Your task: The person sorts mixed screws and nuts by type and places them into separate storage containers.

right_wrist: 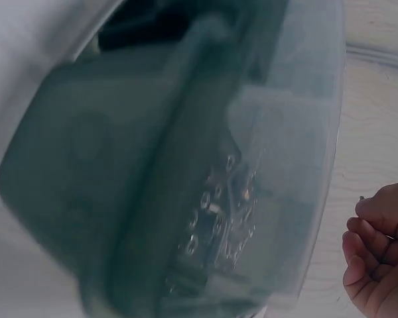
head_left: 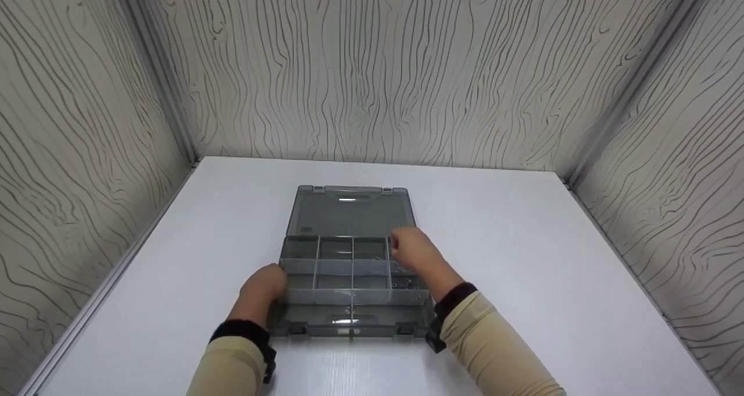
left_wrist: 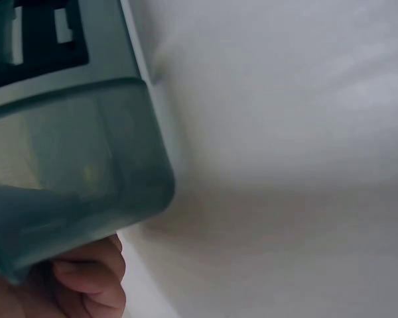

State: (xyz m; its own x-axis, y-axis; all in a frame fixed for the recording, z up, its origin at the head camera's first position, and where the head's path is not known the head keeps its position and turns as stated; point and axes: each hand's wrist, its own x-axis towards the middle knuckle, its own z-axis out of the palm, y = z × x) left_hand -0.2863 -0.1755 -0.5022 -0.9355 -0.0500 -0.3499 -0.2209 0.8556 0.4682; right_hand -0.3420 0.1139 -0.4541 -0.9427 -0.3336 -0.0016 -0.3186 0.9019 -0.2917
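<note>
A grey translucent compartment organizer box (head_left: 351, 314) lies on the white table with its lid (head_left: 351, 213) folded back. My left hand (head_left: 265, 282) is at the box's left side; in the left wrist view its curled fingers (left_wrist: 96, 275) hold against the side wall, partly hidden by the box. Above the right-hand compartments is my right hand (head_left: 414, 250). In the right wrist view its thumb and index finger pinch a small metal piece (right_wrist: 361, 199), of which only a tip shows. Small shiny nuts (right_wrist: 205, 199) and other metal bits lie in the right compartments below.
Clear dividers (head_left: 334, 266) split the box into several compartments. Two dark latches (head_left: 297, 328) are on its front edge. White table surface (head_left: 511, 239) surrounds the box, with wood-patterned panels (head_left: 372, 70) behind and at both sides.
</note>
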